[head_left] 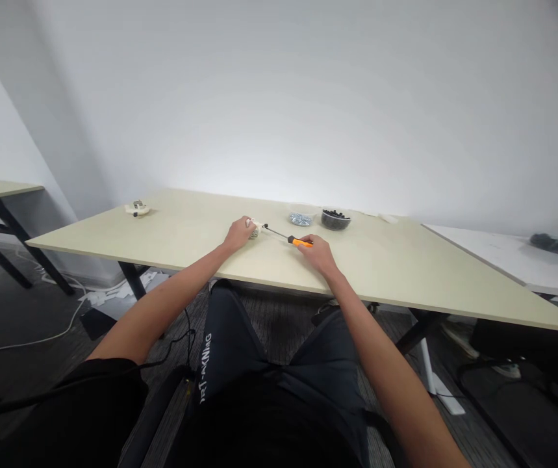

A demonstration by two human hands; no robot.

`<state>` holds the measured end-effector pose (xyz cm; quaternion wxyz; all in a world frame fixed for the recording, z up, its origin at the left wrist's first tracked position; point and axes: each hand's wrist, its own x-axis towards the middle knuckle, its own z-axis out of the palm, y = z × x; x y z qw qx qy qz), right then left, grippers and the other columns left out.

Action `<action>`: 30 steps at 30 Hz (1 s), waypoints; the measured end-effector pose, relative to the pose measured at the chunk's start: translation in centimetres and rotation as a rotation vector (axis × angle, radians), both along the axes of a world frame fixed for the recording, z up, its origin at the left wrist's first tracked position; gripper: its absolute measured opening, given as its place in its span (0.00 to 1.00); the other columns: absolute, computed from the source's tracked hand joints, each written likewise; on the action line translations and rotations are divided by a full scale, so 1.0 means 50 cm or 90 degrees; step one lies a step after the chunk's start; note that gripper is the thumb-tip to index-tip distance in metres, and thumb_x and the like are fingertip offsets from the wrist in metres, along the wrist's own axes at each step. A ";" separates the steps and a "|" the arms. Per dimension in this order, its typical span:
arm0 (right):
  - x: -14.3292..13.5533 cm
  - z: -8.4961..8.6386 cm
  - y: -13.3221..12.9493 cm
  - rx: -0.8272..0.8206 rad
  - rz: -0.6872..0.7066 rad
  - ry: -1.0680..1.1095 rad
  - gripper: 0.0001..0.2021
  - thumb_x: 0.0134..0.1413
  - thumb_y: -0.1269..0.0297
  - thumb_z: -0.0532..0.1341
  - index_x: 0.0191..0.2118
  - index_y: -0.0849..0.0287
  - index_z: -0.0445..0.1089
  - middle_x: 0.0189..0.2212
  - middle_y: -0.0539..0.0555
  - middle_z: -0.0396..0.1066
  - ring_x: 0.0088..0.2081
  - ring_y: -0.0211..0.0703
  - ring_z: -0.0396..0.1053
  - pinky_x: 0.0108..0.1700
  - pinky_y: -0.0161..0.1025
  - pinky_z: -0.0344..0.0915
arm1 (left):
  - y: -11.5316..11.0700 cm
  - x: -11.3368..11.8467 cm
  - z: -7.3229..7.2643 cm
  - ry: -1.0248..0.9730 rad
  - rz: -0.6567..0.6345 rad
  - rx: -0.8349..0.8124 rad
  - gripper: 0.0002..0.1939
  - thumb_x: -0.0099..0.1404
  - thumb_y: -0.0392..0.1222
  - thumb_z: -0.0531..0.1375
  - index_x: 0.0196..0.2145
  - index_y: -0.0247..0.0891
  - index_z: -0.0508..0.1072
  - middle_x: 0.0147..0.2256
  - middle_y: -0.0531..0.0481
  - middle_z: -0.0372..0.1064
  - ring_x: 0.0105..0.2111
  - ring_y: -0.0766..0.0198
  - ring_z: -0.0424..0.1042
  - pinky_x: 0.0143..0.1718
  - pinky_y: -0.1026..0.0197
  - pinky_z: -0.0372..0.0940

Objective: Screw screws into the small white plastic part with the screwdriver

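My right hand [318,253] is closed around the orange and black handle of a screwdriver [302,242]. The screwdriver's thin shaft points left, its tip touching or very near a small black piece [266,226]. That piece sits at the right side of a small whitish part [256,229], which my left hand [240,234] grips against the table. My left fingers cover much of the part, so its full shape is hidden.
Behind my hands stand a clear container of silvery screws [301,219] and a clear bowl of black pieces [336,220]. A cream-coloured part with metal on it [137,208] lies at the table's [191,214] far left. A white wall [279,97] rises behind.
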<state>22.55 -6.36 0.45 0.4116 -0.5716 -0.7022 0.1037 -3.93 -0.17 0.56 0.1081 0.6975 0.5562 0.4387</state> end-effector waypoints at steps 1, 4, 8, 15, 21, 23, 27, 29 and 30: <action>0.000 0.000 0.000 0.002 0.006 -0.001 0.12 0.51 0.62 0.59 0.40 0.60 0.73 0.41 0.57 0.73 0.41 0.46 0.69 0.43 0.40 0.62 | 0.000 0.000 0.000 0.004 0.010 0.001 0.13 0.65 0.45 0.50 0.35 0.38 0.71 0.33 0.47 0.72 0.31 0.62 0.68 0.33 0.61 0.60; -0.002 0.001 -0.002 0.018 0.024 0.000 0.12 0.51 0.63 0.59 0.40 0.60 0.73 0.40 0.56 0.73 0.41 0.46 0.69 0.43 0.40 0.62 | -0.001 -0.001 -0.001 0.017 0.042 0.001 0.13 0.66 0.47 0.49 0.31 0.39 0.69 0.29 0.48 0.70 0.29 0.63 0.66 0.31 0.61 0.58; -0.003 0.002 -0.004 0.035 0.033 -0.003 0.12 0.51 0.63 0.59 0.40 0.60 0.73 0.40 0.56 0.73 0.40 0.46 0.69 0.43 0.40 0.62 | 0.001 -0.001 0.000 0.033 0.086 -0.005 0.15 0.66 0.48 0.48 0.31 0.39 0.68 0.30 0.47 0.71 0.30 0.62 0.67 0.31 0.62 0.57; -0.009 0.008 -0.013 0.061 0.091 0.010 0.11 0.50 0.64 0.58 0.39 0.60 0.72 0.40 0.55 0.73 0.40 0.45 0.69 0.43 0.40 0.63 | 0.001 -0.004 0.009 0.023 0.193 -0.035 0.17 0.67 0.50 0.46 0.33 0.39 0.69 0.35 0.40 0.73 0.35 0.54 0.71 0.33 0.59 0.57; -0.013 0.016 -0.024 0.068 0.127 -0.007 0.12 0.51 0.67 0.58 0.42 0.60 0.71 0.42 0.55 0.72 0.42 0.45 0.69 0.46 0.41 0.63 | -0.004 -0.004 0.014 0.020 0.211 -0.051 0.18 0.67 0.52 0.47 0.35 0.39 0.71 0.37 0.38 0.74 0.38 0.50 0.72 0.36 0.57 0.59; -0.013 0.015 -0.023 0.070 0.125 -0.011 0.12 0.51 0.67 0.57 0.42 0.60 0.71 0.42 0.55 0.72 0.43 0.45 0.69 0.47 0.41 0.63 | -0.005 -0.003 0.014 0.024 0.216 -0.052 0.18 0.67 0.52 0.47 0.35 0.39 0.72 0.37 0.37 0.74 0.39 0.50 0.72 0.36 0.57 0.59; -0.011 0.012 -0.019 0.076 0.130 -0.015 0.12 0.51 0.67 0.58 0.43 0.59 0.71 0.43 0.55 0.72 0.43 0.45 0.69 0.47 0.41 0.63 | -0.008 -0.002 0.014 0.023 0.221 -0.056 0.20 0.67 0.53 0.47 0.35 0.38 0.72 0.38 0.36 0.75 0.39 0.48 0.73 0.36 0.56 0.59; -0.010 0.011 -0.018 0.076 0.133 -0.019 0.12 0.51 0.67 0.58 0.43 0.60 0.71 0.43 0.55 0.72 0.43 0.45 0.69 0.48 0.41 0.63 | -0.009 -0.002 0.014 0.020 0.215 -0.056 0.21 0.67 0.54 0.47 0.35 0.38 0.73 0.38 0.36 0.74 0.39 0.47 0.73 0.36 0.55 0.59; -0.010 0.011 -0.018 0.075 0.133 -0.020 0.13 0.51 0.67 0.58 0.43 0.60 0.71 0.43 0.55 0.72 0.43 0.45 0.69 0.48 0.41 0.63 | -0.009 -0.002 0.014 0.019 0.214 -0.057 0.21 0.67 0.54 0.47 0.35 0.38 0.73 0.38 0.36 0.74 0.39 0.47 0.72 0.36 0.55 0.59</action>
